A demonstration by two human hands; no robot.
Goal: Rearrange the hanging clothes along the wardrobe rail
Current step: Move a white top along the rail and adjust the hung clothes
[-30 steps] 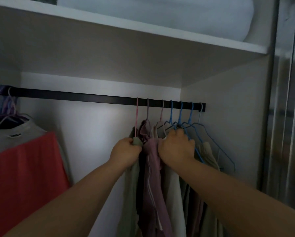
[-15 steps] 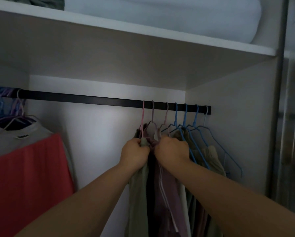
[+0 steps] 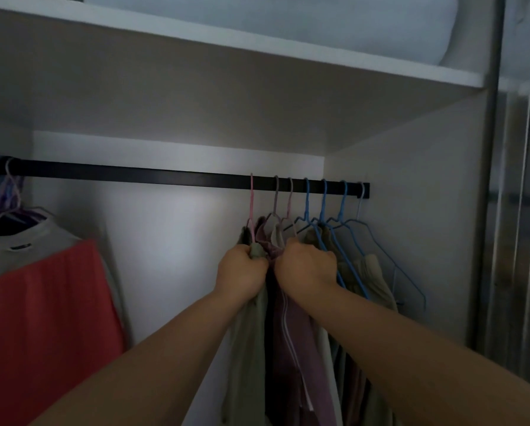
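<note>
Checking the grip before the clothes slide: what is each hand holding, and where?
Left hand grips the green garment at its top, under the pink hanger. Right hand grips the mauve garment near its shoulder.

A black rail [image 3: 134, 175] runs across the wardrobe under a white shelf [image 3: 257, 46]. Pink, mauve and blue hangers [image 3: 306, 198] with clothes crowd its right end; more hangers [image 3: 10, 192] sit at its left end. Pale bedding [image 3: 288, 16] lies on the shelf.

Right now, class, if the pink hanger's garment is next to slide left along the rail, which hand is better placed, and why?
Probably the left hand: it already grips the green garment under the pink hanger, beside the bare rail. The right hand grips the mauve garment.
</note>
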